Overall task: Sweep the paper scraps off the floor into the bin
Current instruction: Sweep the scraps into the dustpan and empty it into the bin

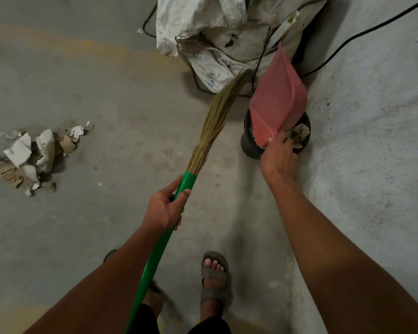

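Both my arms reach forward and down. My left hand (164,208) grips the broom (186,184) by its green handle just below the bristles, which angle up off the floor toward a crumpled white sack (203,32). My right hand (279,156) grips the lower edge of the pink dustpan (278,100), tipped steeply over the black bin (247,143). Crumpled paper shows inside the bin beside my fingers. A pile of torn paper scraps (34,155), white and brown, lies on the grey floor (106,92) well to the left, apart from the bin.
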A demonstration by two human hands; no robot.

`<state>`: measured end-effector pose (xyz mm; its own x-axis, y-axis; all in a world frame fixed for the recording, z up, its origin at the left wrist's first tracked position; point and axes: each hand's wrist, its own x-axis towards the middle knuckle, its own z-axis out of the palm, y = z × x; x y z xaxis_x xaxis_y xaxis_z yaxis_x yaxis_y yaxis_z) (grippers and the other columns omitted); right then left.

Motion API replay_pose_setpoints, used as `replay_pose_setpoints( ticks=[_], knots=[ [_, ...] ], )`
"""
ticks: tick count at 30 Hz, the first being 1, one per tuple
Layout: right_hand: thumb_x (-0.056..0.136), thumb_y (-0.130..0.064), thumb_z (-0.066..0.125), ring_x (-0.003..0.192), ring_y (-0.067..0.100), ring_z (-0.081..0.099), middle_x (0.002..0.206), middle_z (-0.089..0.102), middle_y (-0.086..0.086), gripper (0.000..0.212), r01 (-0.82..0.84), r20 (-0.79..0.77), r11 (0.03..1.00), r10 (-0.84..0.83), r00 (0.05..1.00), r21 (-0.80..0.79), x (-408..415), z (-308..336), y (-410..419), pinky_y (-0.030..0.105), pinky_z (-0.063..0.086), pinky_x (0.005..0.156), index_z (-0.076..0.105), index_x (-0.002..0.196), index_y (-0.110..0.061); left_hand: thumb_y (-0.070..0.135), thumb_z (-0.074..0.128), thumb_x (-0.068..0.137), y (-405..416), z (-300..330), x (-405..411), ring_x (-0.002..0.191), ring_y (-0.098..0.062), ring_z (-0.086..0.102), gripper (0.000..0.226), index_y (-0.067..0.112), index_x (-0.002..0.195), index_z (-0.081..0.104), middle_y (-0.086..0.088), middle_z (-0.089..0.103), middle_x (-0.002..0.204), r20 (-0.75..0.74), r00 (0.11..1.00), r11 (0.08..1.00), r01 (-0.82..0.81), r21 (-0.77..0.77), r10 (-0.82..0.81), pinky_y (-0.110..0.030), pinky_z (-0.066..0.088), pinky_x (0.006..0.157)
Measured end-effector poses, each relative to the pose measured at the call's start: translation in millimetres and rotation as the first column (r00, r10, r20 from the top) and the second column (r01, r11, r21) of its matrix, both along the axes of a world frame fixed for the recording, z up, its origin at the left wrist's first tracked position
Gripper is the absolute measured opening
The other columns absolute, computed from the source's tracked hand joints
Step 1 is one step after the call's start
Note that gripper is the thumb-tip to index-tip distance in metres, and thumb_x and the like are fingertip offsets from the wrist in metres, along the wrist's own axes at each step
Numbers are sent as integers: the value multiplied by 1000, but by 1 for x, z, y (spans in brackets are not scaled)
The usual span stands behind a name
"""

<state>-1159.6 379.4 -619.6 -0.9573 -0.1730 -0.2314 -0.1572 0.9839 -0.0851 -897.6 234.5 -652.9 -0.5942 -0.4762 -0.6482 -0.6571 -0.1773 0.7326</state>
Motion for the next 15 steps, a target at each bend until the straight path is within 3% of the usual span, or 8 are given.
replay_pose_setpoints(
  ticks=[8, 15],
  knots=[
    [111, -30, 39, 95, 45, 67, 122, 61, 21, 33, 159, -91, 984, -166, 982, -81, 32, -19, 29, 53, 55, 70, 40, 136, -9, 34, 61, 107, -1, 1, -2, 56, -21, 58, 57, 40, 161, 42, -14, 62, 83, -9, 1000, 1000, 4, 23, -4, -30, 54, 48],
    [111, -30, 43, 92, 44, 69, 126, 61, 20, 39, 32, -167, 990, -55, 984, -138, 22, -18, 11, 44, 49, 64, 39, 142, -7, 36, 59, 108, 3, -1, -18, 56, -19, 59, 58, 39, 162, 40, -13, 63, 84, -4, 1000, 1000, -3, 28, 3, -29, 54, 49]
  ],
)
